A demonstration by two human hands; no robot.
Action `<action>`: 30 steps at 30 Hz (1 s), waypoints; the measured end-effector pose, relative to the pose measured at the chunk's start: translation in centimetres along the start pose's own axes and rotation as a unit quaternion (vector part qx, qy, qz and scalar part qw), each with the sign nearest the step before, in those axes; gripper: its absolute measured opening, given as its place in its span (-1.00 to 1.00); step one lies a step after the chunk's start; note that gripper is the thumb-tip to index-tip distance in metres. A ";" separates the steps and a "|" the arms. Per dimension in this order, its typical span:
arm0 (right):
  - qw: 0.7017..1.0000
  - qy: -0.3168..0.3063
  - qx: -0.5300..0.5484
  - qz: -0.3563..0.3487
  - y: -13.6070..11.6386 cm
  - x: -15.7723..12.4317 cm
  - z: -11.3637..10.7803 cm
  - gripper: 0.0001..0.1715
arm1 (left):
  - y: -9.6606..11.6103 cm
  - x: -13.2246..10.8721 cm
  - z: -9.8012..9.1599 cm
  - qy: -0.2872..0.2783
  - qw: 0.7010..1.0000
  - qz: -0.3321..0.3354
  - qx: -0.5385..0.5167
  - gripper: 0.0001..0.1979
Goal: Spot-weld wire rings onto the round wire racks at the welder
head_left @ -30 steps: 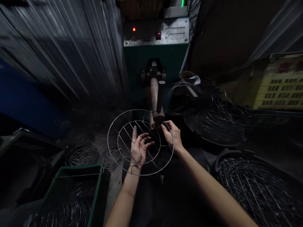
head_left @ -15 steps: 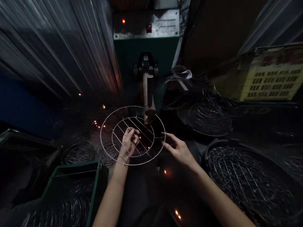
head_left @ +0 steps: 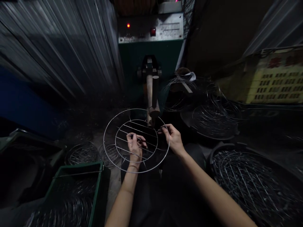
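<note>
A round wire rack [head_left: 111, 124] of two concentric rings with several cross wires lies flat under the arm of a green welding machine [head_left: 151, 53]. My left hand [head_left: 133, 147] is beneath and through the rack, fingers closed on its cross wires near the middle. My right hand [head_left: 172, 137] pinches the rack's right rim, close to the machine's electrode tip [head_left: 153, 113].
A green crate [head_left: 78, 176] with wire rings stands at the lower left. Loose wire rings [head_left: 82, 153] lie on the floor. Dark tubs of finished racks [head_left: 251, 183] and wire hoops [head_left: 213, 118] sit at the right. Corrugated metal wall at left.
Sparks seen half a second ago are gone. My right hand came back onto the rack's right rim, and the rack turned so its cross wires lie at a flatter angle.
</note>
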State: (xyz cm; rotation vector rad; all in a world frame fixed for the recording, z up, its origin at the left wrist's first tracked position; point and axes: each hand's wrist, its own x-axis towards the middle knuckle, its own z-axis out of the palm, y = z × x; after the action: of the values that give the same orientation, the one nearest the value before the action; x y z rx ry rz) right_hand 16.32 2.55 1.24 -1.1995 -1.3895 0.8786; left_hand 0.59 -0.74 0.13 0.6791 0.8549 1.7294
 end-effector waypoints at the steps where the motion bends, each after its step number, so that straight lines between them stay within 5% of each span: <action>1: 1.000 0.000 -0.008 -0.001 0.1 0.6 0.1 -0.68 | 0.1 0.0 0.0 -0.009 1.000 0.000 -0.001 -0.68; 7: 1.000 -0.021 -0.019 0.008 0.2 4.6 -0.5 -0.68 | 0.7 -0.2 -1.5 -0.126 0.987 -0.098 0.027 -0.65; 13: 0.997 -0.052 -0.030 0.047 0.4 1.0 -3.1 -0.60 | 1.0 -0.5 -1.2 -0.056 0.994 -0.096 0.005 -0.71; 17: 0.997 -0.070 -0.025 0.014 -0.7 -1.6 -3.4 -0.54 | 0.7 -0.8 -0.8 -0.040 0.996 -0.072 0.019 -0.69; 22: 0.994 0.002 -0.104 -0.025 -1.7 -1.0 -2.7 -0.69 | 0.2 -1.5 -0.4 -0.039 0.997 -0.060 0.016 -0.68; 30: 0.993 -0.024 -0.114 -0.002 -0.4 -0.6 -1.7 -0.66 | 1.9 -2.2 0.0 -0.020 0.996 -0.051 0.066 -0.72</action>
State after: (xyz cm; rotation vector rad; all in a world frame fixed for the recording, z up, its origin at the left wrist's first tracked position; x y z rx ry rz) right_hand 17.90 1.72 1.82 -1.3554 -1.5622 0.7639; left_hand 0.17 -3.21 1.58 0.7417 0.9666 1.5733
